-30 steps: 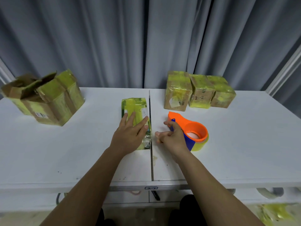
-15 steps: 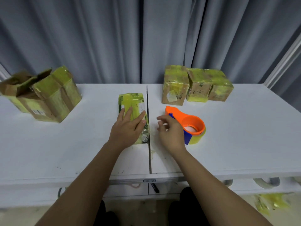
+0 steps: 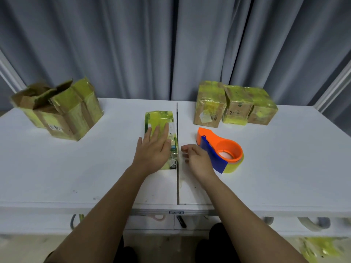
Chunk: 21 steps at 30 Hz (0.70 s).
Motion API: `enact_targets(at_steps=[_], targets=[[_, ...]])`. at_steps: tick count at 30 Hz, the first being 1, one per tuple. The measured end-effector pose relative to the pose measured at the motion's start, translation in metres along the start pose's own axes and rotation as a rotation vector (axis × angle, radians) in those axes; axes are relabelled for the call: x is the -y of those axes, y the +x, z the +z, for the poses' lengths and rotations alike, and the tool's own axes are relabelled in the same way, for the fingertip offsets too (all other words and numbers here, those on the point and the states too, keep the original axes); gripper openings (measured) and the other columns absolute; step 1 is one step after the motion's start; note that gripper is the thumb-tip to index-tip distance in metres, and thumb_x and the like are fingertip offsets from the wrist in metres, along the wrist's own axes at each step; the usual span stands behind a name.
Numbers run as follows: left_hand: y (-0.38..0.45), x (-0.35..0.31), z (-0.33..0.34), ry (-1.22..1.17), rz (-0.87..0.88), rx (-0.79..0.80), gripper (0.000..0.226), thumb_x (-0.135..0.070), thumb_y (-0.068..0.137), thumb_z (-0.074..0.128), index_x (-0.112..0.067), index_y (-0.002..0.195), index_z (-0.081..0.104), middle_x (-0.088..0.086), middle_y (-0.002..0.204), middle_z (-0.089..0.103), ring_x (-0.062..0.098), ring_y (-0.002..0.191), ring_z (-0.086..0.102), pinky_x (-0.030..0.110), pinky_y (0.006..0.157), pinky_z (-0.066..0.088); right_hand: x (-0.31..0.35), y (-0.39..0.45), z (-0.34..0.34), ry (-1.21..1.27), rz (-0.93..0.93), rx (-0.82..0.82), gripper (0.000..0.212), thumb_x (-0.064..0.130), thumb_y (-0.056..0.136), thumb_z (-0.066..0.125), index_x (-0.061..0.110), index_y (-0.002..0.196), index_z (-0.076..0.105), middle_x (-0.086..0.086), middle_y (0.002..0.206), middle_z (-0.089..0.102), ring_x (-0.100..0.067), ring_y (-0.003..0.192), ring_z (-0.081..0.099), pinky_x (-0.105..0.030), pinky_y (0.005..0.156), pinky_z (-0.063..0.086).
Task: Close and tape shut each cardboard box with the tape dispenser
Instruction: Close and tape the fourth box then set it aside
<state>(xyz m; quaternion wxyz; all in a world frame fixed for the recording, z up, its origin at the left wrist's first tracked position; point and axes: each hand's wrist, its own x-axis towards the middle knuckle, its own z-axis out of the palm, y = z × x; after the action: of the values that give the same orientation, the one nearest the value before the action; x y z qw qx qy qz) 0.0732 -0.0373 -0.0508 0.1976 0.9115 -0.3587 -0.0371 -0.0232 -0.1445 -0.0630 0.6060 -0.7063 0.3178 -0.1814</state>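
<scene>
- Right now the flat box (image 3: 159,128), wrapped in yellow-green tape, lies on the tabletop (image 3: 284,177) just left of the centre seam, about midway between the front and back edges.
- Her or his left hand (image 3: 153,149) presses down on it with the fingers straight and spread.
- Just across the seam, the right hand (image 3: 197,160) hovers with the fingers loosely curled and nothing in them that I can see; a tape end between the fingertips would be too fine to tell.
- Touching that hand's far side sits the orange and blue tape dispenser (image 3: 221,150), resting on the tabletop, not held.
- Toward the back right corner stand three taped boxes (image 3: 235,106) in a row, which look finished.
- Near the back left corner the open boxes (image 3: 57,109) have their flaps up, so I'd judge those are left to do.
</scene>
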Motion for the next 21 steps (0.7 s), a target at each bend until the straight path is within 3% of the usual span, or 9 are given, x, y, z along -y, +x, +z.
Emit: enact_targets(at_steps=[3, 6, 8, 9, 10, 11, 14, 17, 21], targets=[[-0.002, 0.002, -0.004, -0.125, 0.02, 0.004, 0.055, -0.028, 0.103, 0.019, -0.03, 0.15, -0.009, -0.002, 0.16, -0.003, 0.014, 0.147, -0.008, 0.042, 0.117, -0.006, 0.007, -0.002, -0.001, 0.088, -0.107, -0.05, 0.03, 0.007, 0.098, 0.041, 0.023, 0.088, 0.064, 0.006, 0.086, 0.063, -0.014, 0.084, 0.059, -0.037, 0.09, 0.048], [-0.003, 0.011, -0.008, -0.546, -0.021, -0.079, 0.061, -0.019, 0.094, 0.025, -0.034, 0.15, 0.003, -0.004, 0.16, 0.004, 0.009, 0.146, -0.005, 0.035, 0.118, -0.01, 0.009, -0.008, 0.008, 0.113, -0.116, 0.008, 0.027, 0.014, 0.1, 0.043, 0.023, 0.088, 0.065, 0.002, 0.088, 0.066, -0.016, 0.084, 0.061, -0.037, 0.09, 0.049], [-0.005, 0.011, -0.016, -0.936, -0.149, -0.201, 0.062, -0.019, 0.088, 0.033, -0.043, 0.144, 0.022, -0.009, 0.156, 0.02, 0.012, 0.144, 0.015, 0.035, 0.119, 0.014, 0.008, -0.007, 0.011, 0.074, -0.121, 0.005, 0.025, 0.016, 0.1, 0.044, 0.024, 0.089, 0.065, 0.003, 0.091, 0.066, -0.016, 0.089, 0.062, -0.038, 0.091, 0.05], [-0.007, 0.012, -0.021, -1.066, -0.209, -0.273, 0.059, -0.017, 0.089, 0.035, -0.042, 0.142, 0.029, -0.011, 0.15, 0.029, 0.009, 0.136, 0.031, 0.025, 0.111, 0.031, 0.009, -0.008, 0.012, 0.067, -0.13, 0.006, 0.024, 0.017, 0.1, 0.045, 0.025, 0.089, 0.064, 0.004, 0.09, 0.065, -0.014, 0.088, 0.061, -0.039, 0.091, 0.05], [-0.009, 0.014, -0.026, -1.118, -0.269, -0.331, 0.055, -0.012, 0.092, 0.035, -0.037, 0.141, 0.035, -0.011, 0.144, 0.035, 0.004, 0.122, 0.041, 0.013, 0.097, 0.038, 0.009, -0.007, 0.013, 0.068, -0.142, 0.005, 0.022, 0.016, 0.099, 0.045, 0.025, 0.09, 0.064, 0.006, 0.088, 0.064, -0.012, 0.085, 0.06, -0.04, 0.091, 0.051], [-0.011, 0.018, -0.031, -1.095, -0.324, -0.36, 0.051, -0.007, 0.094, 0.033, -0.031, 0.138, 0.041, -0.008, 0.141, 0.037, 0.004, 0.113, 0.043, 0.01, 0.087, 0.038, 0.009, -0.007, 0.014, 0.066, -0.155, 0.003, 0.021, 0.015, 0.099, 0.046, 0.023, 0.091, 0.064, 0.008, 0.088, 0.063, -0.01, 0.084, 0.059, -0.04, 0.09, 0.051], [-0.022, 0.032, -0.035, -0.926, -0.455, -0.304, 0.037, -0.007, 0.095, 0.032, -0.025, 0.118, 0.055, 0.006, 0.132, 0.048, 0.011, 0.09, 0.051, 0.025, 0.077, 0.042, 0.008, -0.008, 0.014, 0.047, -0.177, 0.012, 0.022, 0.011, 0.099, 0.045, 0.02, 0.096, 0.066, 0.009, 0.091, 0.062, -0.008, 0.084, 0.059, -0.038, 0.089, 0.051], [-0.035, 0.041, -0.035, -0.889, -0.465, -0.146, 0.022, -0.01, 0.093, 0.042, -0.026, 0.095, 0.057, 0.007, 0.114, 0.059, 0.017, 0.091, 0.056, 0.036, 0.088, 0.048, 0.005, -0.008, 0.014, 0.017, -0.175, 0.028, 0.03, 0.01, 0.099, 0.043, 0.026, 0.095, 0.068, 0.001, 0.107, 0.063, -0.011, 0.093, 0.061, -0.038, 0.094, 0.05], [-0.046, 0.046, -0.034, -0.829, -0.436, -0.041, 0.014, -0.011, 0.091, 0.051, -0.024, 0.089, 0.054, 0.0, 0.093, 0.059, 0.022, 0.092, 0.057, 0.042, 0.095, 0.047, 0.004, -0.009, 0.014, -0.007, -0.178, 0.044, 0.035, 0.009, 0.099, 0.042, 0.03, 0.095, 0.07, -0.005, 0.118, 0.06, -0.014, 0.1, 0.061, -0.039, 0.097, 0.049]])
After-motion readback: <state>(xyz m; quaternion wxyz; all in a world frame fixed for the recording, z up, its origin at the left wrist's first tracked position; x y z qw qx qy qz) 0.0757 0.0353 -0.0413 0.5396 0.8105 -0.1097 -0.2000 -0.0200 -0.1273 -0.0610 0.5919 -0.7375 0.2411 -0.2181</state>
